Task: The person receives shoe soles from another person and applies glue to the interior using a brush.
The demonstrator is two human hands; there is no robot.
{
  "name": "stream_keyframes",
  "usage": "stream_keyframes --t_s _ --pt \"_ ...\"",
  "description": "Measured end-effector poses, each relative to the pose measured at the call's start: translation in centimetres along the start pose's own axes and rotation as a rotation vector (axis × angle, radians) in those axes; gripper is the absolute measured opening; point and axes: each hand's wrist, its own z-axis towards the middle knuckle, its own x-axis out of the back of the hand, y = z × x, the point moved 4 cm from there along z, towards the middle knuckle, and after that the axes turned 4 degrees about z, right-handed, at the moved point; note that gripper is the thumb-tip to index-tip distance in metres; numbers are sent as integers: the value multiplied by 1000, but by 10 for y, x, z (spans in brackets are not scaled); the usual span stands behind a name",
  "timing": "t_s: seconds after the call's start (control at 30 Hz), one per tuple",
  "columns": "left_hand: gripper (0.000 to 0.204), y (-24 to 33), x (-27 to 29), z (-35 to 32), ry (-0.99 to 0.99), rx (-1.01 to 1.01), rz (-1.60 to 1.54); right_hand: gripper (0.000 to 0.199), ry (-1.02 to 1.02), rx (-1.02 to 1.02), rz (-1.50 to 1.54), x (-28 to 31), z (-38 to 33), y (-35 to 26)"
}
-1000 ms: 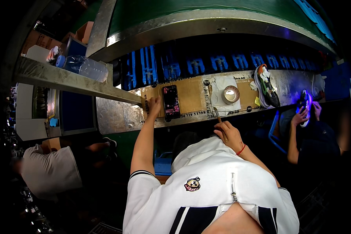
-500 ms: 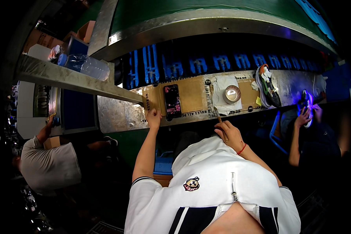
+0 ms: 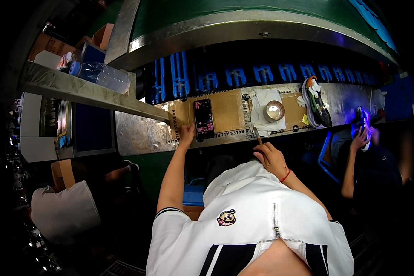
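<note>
A: In the head view, what is each hand doing?

B: The left hand (image 3: 186, 136) rests on the near edge of the flat brown cardboard sheet (image 3: 225, 112) on the metal bench, fingers curled down, just left of the black smartphone with a lit screen (image 3: 204, 118). The right hand (image 3: 270, 157) is closed in a pinch round a thin brown wooden-handled brush (image 3: 257, 136), whose tip points far, toward the small round tin (image 3: 274, 110) standing on a white cloth (image 3: 262, 120).

A: How would the brush handle?

B: Light and stiff, I'd judge; best held low on the shaft, as it is. The tin looks small and easily tipped.

A: Anything unclear?

B: The bristles are too small to make out, and the tin's contents glare. To the right lies a sports shoe (image 3: 318, 102); a neighbour's hand (image 3: 361, 140) holds something indistinct.
</note>
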Motion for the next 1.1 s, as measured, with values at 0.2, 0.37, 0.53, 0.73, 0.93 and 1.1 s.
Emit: stream_keyframes --t_s 0.2,0.37,0.53,0.73,0.93,1.1 --pt "53 47 1 -8 -202 244 -56 18 15 -22 13 1 -1 6" --pt "66 17 2 9 -235 309 -43 19 -7 -5 22 -3 2 0" --pt "66 30 -5 5 -314 388 -22 19 -2 -15 19 -1 1 4" --pt "75 27 3 4 -326 394 -16 18 -13 10 37 -4 2 0" --pt "79 40 3 -3 -346 408 14 17 -26 -8 28 -3 1 1" --pt "78 26 3 3 -346 450 7 16 -27 -4 22 -6 1 -1"
